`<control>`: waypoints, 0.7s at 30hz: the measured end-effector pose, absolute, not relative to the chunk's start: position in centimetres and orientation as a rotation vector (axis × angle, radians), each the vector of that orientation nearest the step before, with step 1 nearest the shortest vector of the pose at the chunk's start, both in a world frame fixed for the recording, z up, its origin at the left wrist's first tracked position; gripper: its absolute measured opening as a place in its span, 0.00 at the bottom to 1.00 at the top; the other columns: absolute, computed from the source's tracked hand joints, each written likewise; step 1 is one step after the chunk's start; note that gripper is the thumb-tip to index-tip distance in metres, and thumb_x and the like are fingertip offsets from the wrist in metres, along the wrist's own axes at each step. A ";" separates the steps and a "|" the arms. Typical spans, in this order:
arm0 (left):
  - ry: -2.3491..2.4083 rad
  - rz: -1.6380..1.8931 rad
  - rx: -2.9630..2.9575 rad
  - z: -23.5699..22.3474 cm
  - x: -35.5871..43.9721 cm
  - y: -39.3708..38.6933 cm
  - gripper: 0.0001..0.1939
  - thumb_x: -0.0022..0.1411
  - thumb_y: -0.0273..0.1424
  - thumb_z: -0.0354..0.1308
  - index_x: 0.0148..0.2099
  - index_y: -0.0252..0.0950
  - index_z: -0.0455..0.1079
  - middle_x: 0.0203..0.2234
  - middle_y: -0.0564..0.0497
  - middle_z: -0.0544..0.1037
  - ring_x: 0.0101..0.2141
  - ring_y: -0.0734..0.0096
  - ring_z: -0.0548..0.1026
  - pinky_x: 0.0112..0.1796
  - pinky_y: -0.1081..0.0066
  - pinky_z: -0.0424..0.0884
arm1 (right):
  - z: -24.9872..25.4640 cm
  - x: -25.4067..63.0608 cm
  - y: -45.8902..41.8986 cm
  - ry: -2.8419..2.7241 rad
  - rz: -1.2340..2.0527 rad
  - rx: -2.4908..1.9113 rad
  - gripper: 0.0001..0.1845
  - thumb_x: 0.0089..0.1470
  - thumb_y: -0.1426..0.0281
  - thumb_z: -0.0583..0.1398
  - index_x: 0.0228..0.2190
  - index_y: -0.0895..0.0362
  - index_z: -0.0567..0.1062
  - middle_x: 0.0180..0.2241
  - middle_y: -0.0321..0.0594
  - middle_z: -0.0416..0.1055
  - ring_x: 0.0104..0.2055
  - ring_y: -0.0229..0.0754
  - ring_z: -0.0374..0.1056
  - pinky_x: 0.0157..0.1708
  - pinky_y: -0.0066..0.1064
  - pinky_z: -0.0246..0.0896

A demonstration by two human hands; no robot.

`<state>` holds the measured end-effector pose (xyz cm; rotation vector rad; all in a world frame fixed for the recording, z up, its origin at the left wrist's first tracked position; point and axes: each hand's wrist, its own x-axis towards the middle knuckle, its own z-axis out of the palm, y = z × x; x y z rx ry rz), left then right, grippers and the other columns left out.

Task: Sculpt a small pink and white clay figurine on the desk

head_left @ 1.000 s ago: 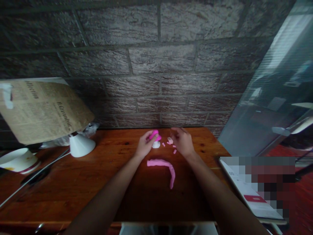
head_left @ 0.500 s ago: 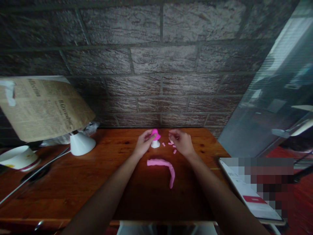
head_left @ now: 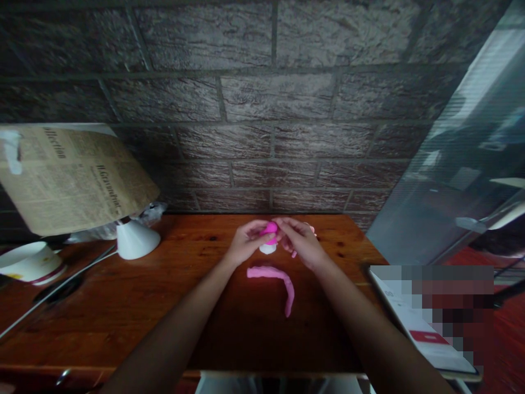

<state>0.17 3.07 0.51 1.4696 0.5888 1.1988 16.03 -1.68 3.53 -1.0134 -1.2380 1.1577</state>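
A small modelling clay figure, with a bright pink hat-like top [head_left: 270, 227] over a white base [head_left: 268, 249], is at the far middle of the table. My left hand [head_left: 246, 241] grips its pink part between thumb and fingers. From the other side, my right hand [head_left: 301, 241] has its thumb and fingertips pinched together against the pink top. Whatever those fingertips hold is hidden. Under the right hand a small pink clay piece [head_left: 294, 254] shows, and a pale lump [head_left: 311, 229] peeks out behind it. Nearer me lies a curved pink clay roll [head_left: 271, 272] between my forearms.
On the left stand a lamp with a newspaper-print shade [head_left: 77, 178] and white base [head_left: 136, 241], its white cord [head_left: 57, 295], and a paper cup [head_left: 30, 264]. A flat white panel [head_left: 422, 323], partly blurred out, is at right. A brick wall [head_left: 270, 137] backs the table.
My right hand has moved left from the small pink pieces and now meets the figure. My left hand has shifted slightly right with it. The pink roll has stayed put.
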 end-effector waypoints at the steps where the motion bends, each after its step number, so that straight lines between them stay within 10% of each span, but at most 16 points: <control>1: 0.584 1.187 1.475 0.4 0.2 3.1 0.18 0.46 0.33 0.71 0.40 0.34 0.75 0.35 0.48 0.81 0.35 0.68 0.78 0.41 0.66 0.72 | 3.4 16.1 -1.6 -1.223 1.218 -0.981 0.22 0.48 0.53 0.63 0.36 0.58 0.76 0.19 0.32 0.68 0.14 0.28 0.55 0.11 0.22 0.44; 21: 0.580 1.049 1.542 -0.7 0.0 3.4 0.15 0.50 0.35 0.68 0.40 0.33 0.77 0.33 0.48 0.81 0.34 0.67 0.78 0.40 0.68 0.72 | 1.6 15.8 -0.9 -1.044 1.512 -0.875 0.23 0.43 0.59 0.68 0.40 0.57 0.77 0.15 0.27 0.63 0.14 0.26 0.48 0.15 0.23 0.34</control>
